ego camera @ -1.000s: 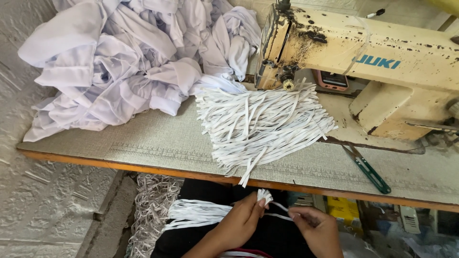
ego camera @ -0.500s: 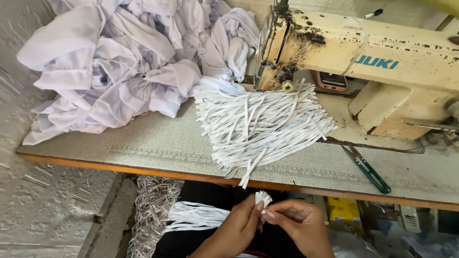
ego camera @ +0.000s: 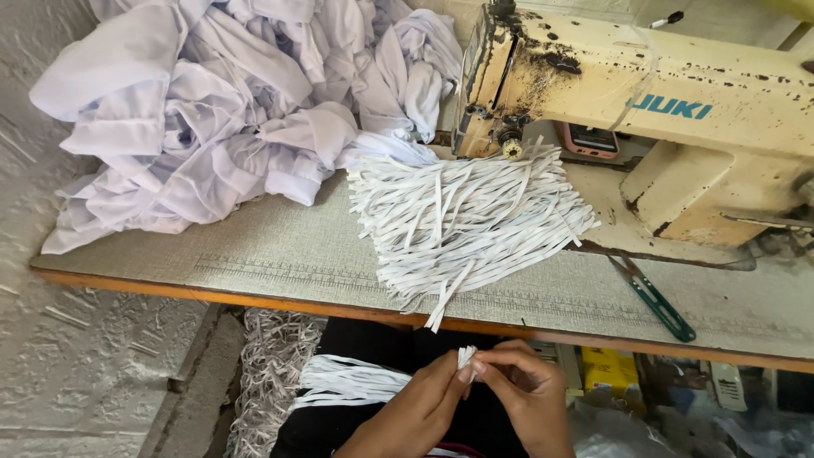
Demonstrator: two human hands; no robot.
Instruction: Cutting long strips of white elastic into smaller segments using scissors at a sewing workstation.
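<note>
Both hands are down below the front edge of the bench, over the person's lap. The left hand (ego camera: pixel 424 407) and the right hand (ego camera: pixel 526 392) meet at the fingertips, both pinched shut on the end of a small bundle of thin white fabric strips (ego camera: pixel 465 355), which pokes up between them. Off to the left of the left hand, more of those white strips lie in a loose sheaf on the dark lap (ego camera: pixel 343 382), and it looks like they run into the pinched end, though the hand covers the join. Up on the grey textured bench (ego camera: pixel 280 254) there's a much bigger fanned-out pile of white strips (ego camera: pixel 462 216), with a few ends hanging over the wooden front edge. Behind it on the left sits a big crumpled heap of white garments (ego camera: pixel 212 110). On the right is a worn cream-coloured sewing machine (ego camera: pixel 644 110) with dark grime spots, and a pair of green-handled thread snips (ego camera: pixel 655 297) lies on the bench just in front of its base. A tangle of white scrap threads (ego camera: pixel 267 373) sits on the floor under the bench.
</note>
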